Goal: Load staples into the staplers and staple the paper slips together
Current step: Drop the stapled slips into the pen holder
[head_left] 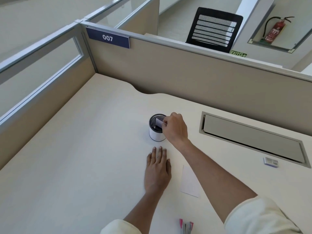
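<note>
Right grip point(176, 128) pinches a small white paper slip point(159, 122) between thumb and fingertips, right at the mouth of the cup. Whether the slip is going in or coming out cannot be told. The left grip point(157, 171) lies flat and relaxed, palm down, holding nothing.

Both work over a wide pale cream counter point(84, 157), which has a long grey recessed cable flap point(249, 137) set into it on the right. Near the middle stands a round black wire-mesh pen cup with a white lower band point(156, 135), upright, just beyond the left fingertips. A larger white rectangular paper slip point(189, 181) lies flat beside the right forearm. Well apart to the right sits a small white and purple box point(271, 162), possibly the staples. At the near edge lie some pink and grey slender items point(185, 226), cut off by the frame; they may be staplers or pens.

The slips look very light, thin and floppy, easy to crease and hard to lift off a smooth surface. A soft pinch at an edge or corner should serve, with the flat one first slid or tipped up by a fingertip.
</note>
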A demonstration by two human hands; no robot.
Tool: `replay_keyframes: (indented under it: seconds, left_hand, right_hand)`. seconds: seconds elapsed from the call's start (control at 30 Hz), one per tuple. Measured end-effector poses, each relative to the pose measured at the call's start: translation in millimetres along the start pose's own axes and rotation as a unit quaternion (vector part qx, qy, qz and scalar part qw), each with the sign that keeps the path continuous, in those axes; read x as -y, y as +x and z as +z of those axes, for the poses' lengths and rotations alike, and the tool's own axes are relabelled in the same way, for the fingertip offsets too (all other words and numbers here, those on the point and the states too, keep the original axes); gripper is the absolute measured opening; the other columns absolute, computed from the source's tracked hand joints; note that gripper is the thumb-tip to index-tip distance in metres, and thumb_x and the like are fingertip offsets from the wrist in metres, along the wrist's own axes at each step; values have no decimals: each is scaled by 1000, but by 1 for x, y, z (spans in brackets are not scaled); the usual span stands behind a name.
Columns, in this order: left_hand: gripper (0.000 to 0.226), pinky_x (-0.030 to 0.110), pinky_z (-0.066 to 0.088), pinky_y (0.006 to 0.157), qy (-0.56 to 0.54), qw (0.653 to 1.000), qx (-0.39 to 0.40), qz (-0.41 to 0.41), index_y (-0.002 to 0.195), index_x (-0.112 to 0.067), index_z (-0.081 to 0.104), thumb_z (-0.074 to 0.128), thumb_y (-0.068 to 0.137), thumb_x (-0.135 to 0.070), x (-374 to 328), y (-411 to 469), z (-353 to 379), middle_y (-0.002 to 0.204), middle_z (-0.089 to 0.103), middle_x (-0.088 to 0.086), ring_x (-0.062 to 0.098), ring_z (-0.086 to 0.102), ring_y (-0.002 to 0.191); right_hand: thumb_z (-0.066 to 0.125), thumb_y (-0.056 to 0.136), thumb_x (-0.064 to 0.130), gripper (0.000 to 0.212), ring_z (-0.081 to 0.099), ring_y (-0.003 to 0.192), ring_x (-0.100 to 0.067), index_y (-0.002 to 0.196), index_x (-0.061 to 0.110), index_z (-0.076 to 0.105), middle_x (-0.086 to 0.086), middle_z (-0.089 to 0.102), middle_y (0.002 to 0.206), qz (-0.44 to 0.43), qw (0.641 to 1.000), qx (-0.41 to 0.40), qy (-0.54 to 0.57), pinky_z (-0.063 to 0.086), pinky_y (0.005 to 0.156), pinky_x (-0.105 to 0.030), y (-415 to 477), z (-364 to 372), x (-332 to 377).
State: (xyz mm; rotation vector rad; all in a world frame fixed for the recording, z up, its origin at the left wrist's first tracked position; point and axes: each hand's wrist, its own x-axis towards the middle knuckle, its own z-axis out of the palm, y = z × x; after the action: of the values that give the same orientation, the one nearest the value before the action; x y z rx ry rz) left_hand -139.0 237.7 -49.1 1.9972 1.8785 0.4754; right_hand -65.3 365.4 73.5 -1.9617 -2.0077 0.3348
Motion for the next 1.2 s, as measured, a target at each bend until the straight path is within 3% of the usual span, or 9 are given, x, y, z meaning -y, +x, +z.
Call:
replay_keyframes:
  seconds: [0.1, 0.2, 0.4, 0.53, 0.63, 0.83, 0.97, 1.2]
  left_hand:
    - [55, 37, 0, 127, 1, 1000, 2, -3, 162, -14, 30, 28, 110, -32, 1, 0, 1, 170, 26, 4, 25, 12, 160]
    - [55, 38, 2, 128, -4, 1000, 7, -4, 162, -13, 30, 29, 110, -32, -1, -1, 2, 170, 25, 4, 25, 12, 160]
    - [54, 41, 7, 128, -5, 1000, 3, -4, 160, -12, 34, 33, 110, -31, 0, -1, 2, 168, 30, 6, 27, 17, 159]
    - [57, 37, -2, 128, 6, 1000, 15, -5, 163, -15, 24, 24, 110, -35, 2, 0, 4, 171, 20, 3, 23, 7, 160]
    - [56, 39, 1, 129, 7, 1000, 18, -7, 163, -15, 26, 26, 110, -35, 1, 0, 4, 171, 22, 3, 24, 8, 160]
    - [54, 43, 12, 129, 9, 1000, 15, -6, 159, -11, 36, 36, 109, -31, 1, 1, 3, 167, 32, 8, 30, 18, 159]
    - [53, 44, 14, 129, 9, 1000, 9, -2, 158, -11, 38, 38, 109, -30, 0, -1, 2, 167, 34, 10, 31, 19, 158]
    - [51, 45, 15, 127, -1, 1000, 14, 8, 156, -8, 41, 43, 108, -26, 0, -3, -2, 166, 33, 12, 33, 19, 158]
  right_hand:
    - [54, 96, 11, 23, 52, 105, -32, 86, 3, 74, -13, 60, 103, 17, 1000, 10, 4, 38, 66, -34, 0, 4, 2]
    - [55, 98, 14, 25, 53, 105, -33, 87, 3, 75, -14, 61, 103, 19, 1000, 13, 4, 42, 68, -36, -2, 6, -1]
    - [62, 92, 16, 33, 50, 87, -30, 61, 10, 59, -4, 47, 79, 34, 994, -1, 105, 37, 65, -33, -5, 10, -6]
    - [70, 89, 15, 13, 58, 74, -17, 81, 10, 80, -4, 62, 75, 53, 972, -59, 220, 41, 71, -25, -8, 3, -11]
    - [75, 87, 18, 7, 59, 65, 3, 86, 15, 82, 8, 66, 73, 65, 954, -103, 274, 36, 64, -8, -17, -12, -19]
    - [77, 88, 19, 6, 59, 65, -4, 84, 18, 81, 13, 73, 73, 125, 904, -140, 384, 50, 67, -23, -58, -39, -48]
    - [77, 89, 21, 7, 57, 62, -5, 83, 19, 80, 16, 70, 68, 144, 900, -127, 392, 56, 68, -37, -95, -55, -68]
    - [76, 91, 23, 11, 55, 57, -1, 84, 16, 80, 17, 66, 60, 184, 892, -135, 391, 58, 70, -42, -155, -85, -107]
